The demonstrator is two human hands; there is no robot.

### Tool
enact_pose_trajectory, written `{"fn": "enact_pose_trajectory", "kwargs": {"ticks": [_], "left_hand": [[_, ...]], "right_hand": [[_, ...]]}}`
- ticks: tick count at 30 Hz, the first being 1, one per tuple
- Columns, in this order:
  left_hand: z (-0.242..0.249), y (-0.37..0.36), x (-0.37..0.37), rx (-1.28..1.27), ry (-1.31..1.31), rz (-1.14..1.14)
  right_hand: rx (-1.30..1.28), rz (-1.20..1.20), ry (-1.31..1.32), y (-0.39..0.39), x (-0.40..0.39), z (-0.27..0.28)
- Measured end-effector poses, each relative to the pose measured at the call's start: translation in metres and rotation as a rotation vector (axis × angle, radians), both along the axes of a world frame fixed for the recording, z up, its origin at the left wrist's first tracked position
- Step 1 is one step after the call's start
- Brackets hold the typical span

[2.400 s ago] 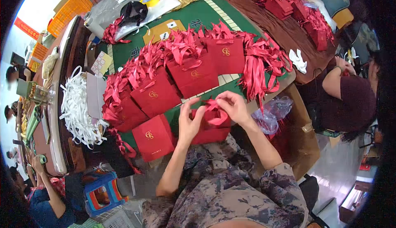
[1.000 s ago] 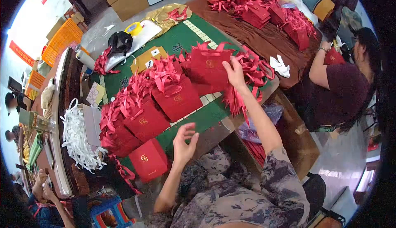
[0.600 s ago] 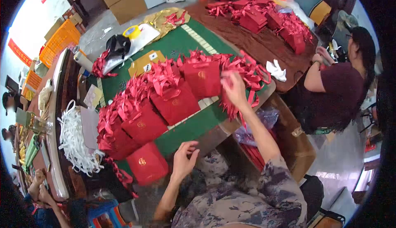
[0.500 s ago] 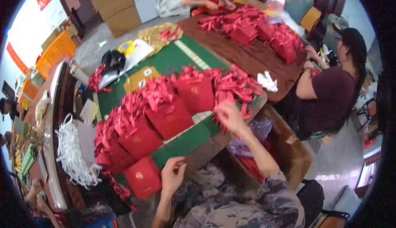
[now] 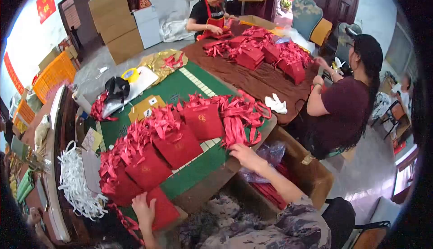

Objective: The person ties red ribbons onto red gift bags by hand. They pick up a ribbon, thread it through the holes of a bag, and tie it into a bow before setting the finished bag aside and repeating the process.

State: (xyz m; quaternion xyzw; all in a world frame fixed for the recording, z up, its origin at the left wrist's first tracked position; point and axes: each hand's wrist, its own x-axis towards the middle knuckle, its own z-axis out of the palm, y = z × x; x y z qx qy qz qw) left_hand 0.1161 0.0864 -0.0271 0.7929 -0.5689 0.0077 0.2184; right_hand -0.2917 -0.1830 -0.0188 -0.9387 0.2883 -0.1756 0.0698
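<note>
A red gift bag [image 5: 163, 209] with a small faint gold mark elsewhere on its kind lies flat at the table's near left edge. My left hand [image 5: 143, 210] rests over its left side, thumb apart from the fingers. Toward the right, my right hand [image 5: 248, 157] has its fingertips closed at the lower ends of a bunch of red ribbons [image 5: 235, 129]; the exact grip is partly hidden. Between the hands, several red bags [image 5: 178, 145] overlap in a row, gold emblems showing and ribbon handles heaped along their tops.
A green mat [image 5: 203, 80] covers this table. An open cardboard box [image 5: 315, 177] with plastic and red items stands below its right edge. White paper strips [image 5: 76, 181] lie left. Two people [image 5: 345, 98] work around the brown-covered table [image 5: 266, 84], near more red bags.
My left hand has moved down and left onto the near bag. My right hand has dropped from the middle of the ribbons to their lower ends. The view has tilted upward.
</note>
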Motion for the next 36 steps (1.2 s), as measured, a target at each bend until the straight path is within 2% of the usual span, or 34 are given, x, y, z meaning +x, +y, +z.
{"fn": "enact_pose_trajectory", "kwargs": {"ticks": [3,9,11,13,15,17,19,21,24,29,31,33,36], "left_hand": [[0.006,0.000,-0.005,-0.018,-0.002,0.017],[0.037,-0.005,-0.017,-0.105,-0.005,0.040],[0.056,-0.008,-0.024,-0.125,-0.042,0.064],[0.071,-0.010,-0.031,-0.150,0.013,0.015],[0.085,-0.018,-0.042,-0.174,0.007,0.020],[0.095,-0.028,-0.051,-0.091,0.163,-0.094],[0.088,-0.046,-0.068,-0.152,0.238,-0.168],[0.077,-0.061,-0.087,-0.109,0.429,-0.156],[0.051,-0.087,-0.108,-0.094,0.512,-0.189],[0.005,-0.111,-0.125,0.058,0.576,-0.197],[0.004,-0.112,-0.128,0.119,0.631,-0.191],[0.005,-0.113,-0.129,0.056,0.645,-0.272],[0.013,-0.113,-0.126,0.160,0.734,-0.212]], "right_hand": [[0.118,0.004,-0.029,-0.004,-0.005,-0.007],[0.060,-0.041,-0.001,-0.003,-0.003,0.002],[0.000,-0.035,-0.080,0.001,-0.002,0.008],[0.007,-0.031,-0.142,0.009,0.004,0.016],[-0.118,-0.021,-0.228,0.025,0.013,0.032],[-0.108,-0.003,-0.264,0.041,0.026,0.032],[0.052,-0.006,-0.309,0.056,0.036,0.025],[0.063,0.009,-0.348,0.070,0.051,0.027],[0.346,-0.043,-0.416,0.084,0.063,0.023],[0.429,-0.106,-0.470,0.101,0.078,0.009],[0.462,-0.156,-0.478,0.106,0.084,0.006],[0.472,-0.175,-0.479,0.110,0.090,0.001],[0.519,-0.223,-0.462,0.116,0.097,-0.001]]}}
